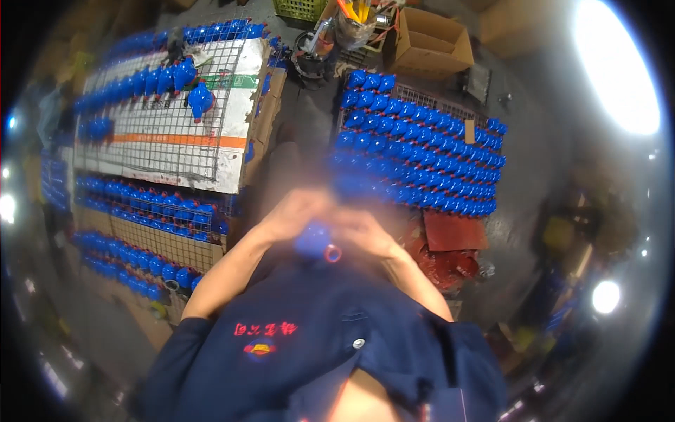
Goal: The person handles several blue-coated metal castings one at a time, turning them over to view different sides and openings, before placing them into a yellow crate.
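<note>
Close in front of my chest, a blue rounded part [313, 239] with a red-rimmed round opening is held between my hands. My left hand [299, 211] is closed on its left and far side. From the right, my right hand [360, 231] closes on the same part, and the fingertips of both hands meet at its far edge. Motion blur smears the fingers, and the part's far side is hidden behind them. Many matching blue parts with red rims [415, 144] stand in rows on a rack just beyond my right hand.
At the left, a wire grid [162, 151] over white cardboard carries more blue parts [184, 74]. Further rows [158, 204] sit in lower tiers. An open cardboard box [432, 46] and a wrapped container [354, 32] stand at the back. A red sheet [455, 232] lies right of my hands.
</note>
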### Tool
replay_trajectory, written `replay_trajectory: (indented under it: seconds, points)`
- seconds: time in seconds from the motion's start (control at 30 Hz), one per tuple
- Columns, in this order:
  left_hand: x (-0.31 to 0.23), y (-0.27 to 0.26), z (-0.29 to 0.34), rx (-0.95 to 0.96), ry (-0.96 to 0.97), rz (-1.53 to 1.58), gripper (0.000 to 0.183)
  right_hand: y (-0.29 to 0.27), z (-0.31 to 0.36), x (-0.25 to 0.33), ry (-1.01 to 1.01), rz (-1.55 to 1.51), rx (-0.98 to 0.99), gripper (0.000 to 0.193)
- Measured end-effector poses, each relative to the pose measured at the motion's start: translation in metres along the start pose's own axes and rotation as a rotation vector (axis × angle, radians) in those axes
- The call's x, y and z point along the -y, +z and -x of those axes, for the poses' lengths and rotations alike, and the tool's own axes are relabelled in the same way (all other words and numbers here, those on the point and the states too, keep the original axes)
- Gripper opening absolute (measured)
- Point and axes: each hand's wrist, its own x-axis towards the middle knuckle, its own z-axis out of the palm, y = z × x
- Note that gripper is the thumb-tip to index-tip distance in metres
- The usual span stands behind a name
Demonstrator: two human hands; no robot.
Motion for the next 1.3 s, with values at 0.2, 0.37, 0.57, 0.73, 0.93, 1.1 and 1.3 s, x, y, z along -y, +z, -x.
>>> replay_trajectory:
  seconds: [0.2, 0.37, 0.57, 0.73, 0.93, 1.1, 1.3]
  points:
    - [-0.028, 0.001, 0.047, 0.091, -0.043, -0.051, 0.029, 0.003, 0.004, 0.025, 0.082, -0.038, 0.213, 0.015]
    - [-0.036, -0.012, 0.049, 0.248, -0.016, -0.374, 0.035, -0.008, -0.016, 0.035, -0.016, 0.144, 0.337, 0.018]
    - [-0.015, -0.033, 0.042, 0.339, -0.075, -0.232, 0.035, -0.015, -0.036, 0.032, 0.071, 0.161, 0.317, 0.021]
    - [0.008, -0.057, 0.034, 0.238, 0.167, -0.329, 0.034, -0.015, -0.069, 0.043, -0.021, 0.282, 0.336, 0.017]
    - [0.028, -0.048, 0.063, -0.362, 0.061, 0.033, 0.040, -0.033, -0.086, -0.005, 0.319, 0.048, 0.315, 0.009]
    - [0.133, -0.055, 0.128, -0.986, -0.248, 0.219, 0.029, -0.061, -0.102, -0.102, 0.562, -0.175, 0.029, 0.008]
    - [0.240, -0.021, 0.148, -0.990, -0.488, 0.362, 0.028, -0.093, -0.135, -0.193, 0.546, -0.179, -0.244, 0.016]
